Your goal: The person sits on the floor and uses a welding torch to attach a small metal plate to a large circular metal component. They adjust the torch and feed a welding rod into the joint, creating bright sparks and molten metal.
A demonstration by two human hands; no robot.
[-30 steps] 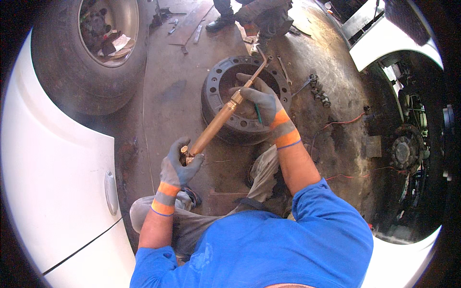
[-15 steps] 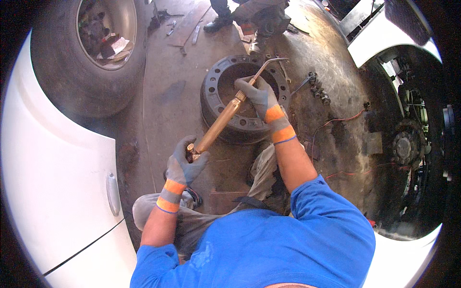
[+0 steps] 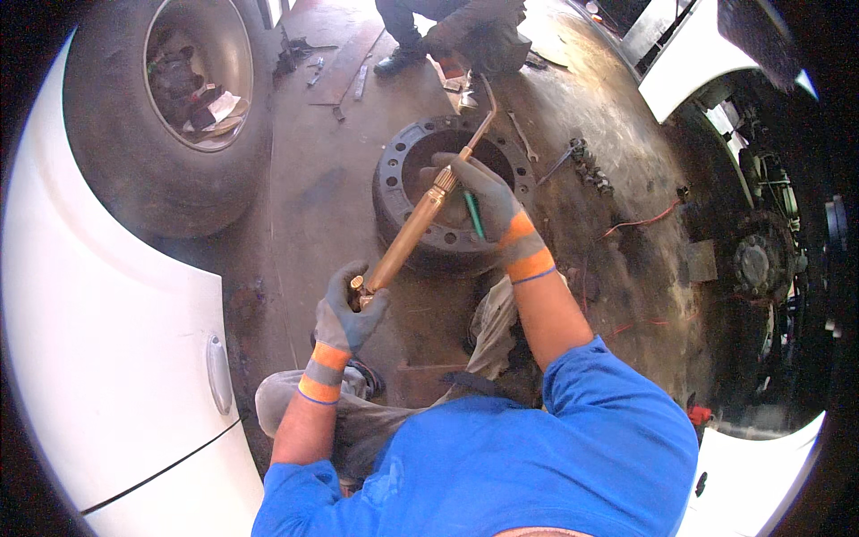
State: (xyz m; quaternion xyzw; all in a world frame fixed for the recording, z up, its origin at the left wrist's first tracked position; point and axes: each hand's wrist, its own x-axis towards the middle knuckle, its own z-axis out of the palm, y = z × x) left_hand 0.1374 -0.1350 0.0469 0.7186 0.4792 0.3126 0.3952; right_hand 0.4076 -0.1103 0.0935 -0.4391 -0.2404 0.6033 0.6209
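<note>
My left hand (image 3: 352, 310) clasps a long brass-coloured metal torch (image 3: 408, 236), slanting forward-right to my gripping right hand (image 3: 495, 199), nearer its bent tip (image 3: 492, 106).

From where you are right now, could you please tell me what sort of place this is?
It looks like a vehicle repair workshop: a large tyre shows at the left, a bare wheel hub at the right, and a wrench lies on the stained floor.

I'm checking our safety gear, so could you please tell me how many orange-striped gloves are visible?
2: one on the left hand, low on the torch, one on the right hand, farther up. Whether the person ahead wears any is unclear.
</note>
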